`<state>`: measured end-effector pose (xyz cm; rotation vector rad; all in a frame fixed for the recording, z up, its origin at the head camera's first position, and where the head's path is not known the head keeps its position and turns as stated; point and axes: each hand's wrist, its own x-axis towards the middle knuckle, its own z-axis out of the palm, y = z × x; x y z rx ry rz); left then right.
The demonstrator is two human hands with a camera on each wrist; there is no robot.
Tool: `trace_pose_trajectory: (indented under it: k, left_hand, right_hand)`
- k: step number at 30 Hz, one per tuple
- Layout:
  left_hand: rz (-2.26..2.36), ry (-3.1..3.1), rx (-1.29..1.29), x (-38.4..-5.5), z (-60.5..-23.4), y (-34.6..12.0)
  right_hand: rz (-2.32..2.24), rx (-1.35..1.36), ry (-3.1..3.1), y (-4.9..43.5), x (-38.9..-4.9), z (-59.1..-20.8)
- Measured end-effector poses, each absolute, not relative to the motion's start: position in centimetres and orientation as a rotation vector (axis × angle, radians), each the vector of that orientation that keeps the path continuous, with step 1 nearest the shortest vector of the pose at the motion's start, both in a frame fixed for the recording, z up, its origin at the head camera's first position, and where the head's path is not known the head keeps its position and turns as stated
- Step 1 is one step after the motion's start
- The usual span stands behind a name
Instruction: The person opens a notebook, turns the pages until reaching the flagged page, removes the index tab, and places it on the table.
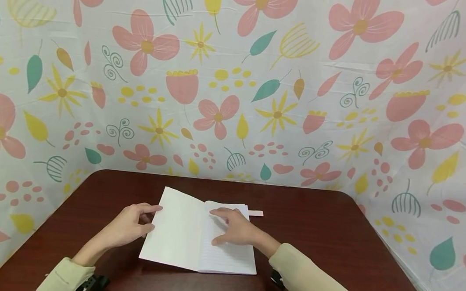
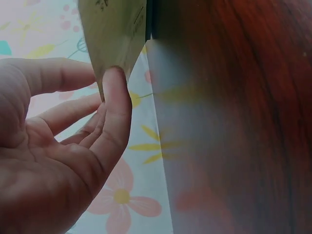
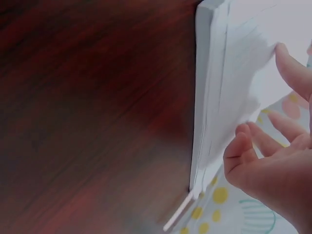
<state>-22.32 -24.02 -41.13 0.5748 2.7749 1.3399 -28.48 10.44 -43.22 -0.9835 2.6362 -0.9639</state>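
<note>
On a dark wood-grain table (image 1: pixel 311 237), a notebook (image 1: pixel 201 231) lies open, its cover (image 1: pixel 176 230) pinched by the left hand (image 1: pixel 130 223); the right hand (image 1: pixel 234 228), fingers apart, spans the lined page (image 1: pixel 231 260). Apparently mid-opening, it likely needs flattening next.

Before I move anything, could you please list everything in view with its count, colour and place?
Table: one, dark reddish-brown, lower part of head view.
Floral backdrop: one expanse, white with pink, yellow and green, behind the table.
Notebook: one, white pages, open on the table.
Strip: one, whitish, jutting past the notebook's right edge.
Sleeves: two, pale, lower left and lower right.
Wrist devices: two, black, one by each sleeve.
Left hand: one, bare, pinching the left leaf.
Right hand: one, bare, over the right page.
</note>
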Motion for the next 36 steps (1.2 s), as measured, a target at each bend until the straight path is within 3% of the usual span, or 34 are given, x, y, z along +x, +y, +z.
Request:
trace_pose_trajectory:
  k: [19, 36]
  left_hand:
    - [1.489, 2.59, 0.464, -22.8, -42.9, -24.6]
    - [1.473, 2.573, 0.428, -22.7, -43.2, -24.4]
  right_hand:
    - [-0.847, -0.937, 2.659, 18.7, -24.7, -42.6]
    - [-0.803, -0.912, 2.696, 19.0, -24.3, -43.4]
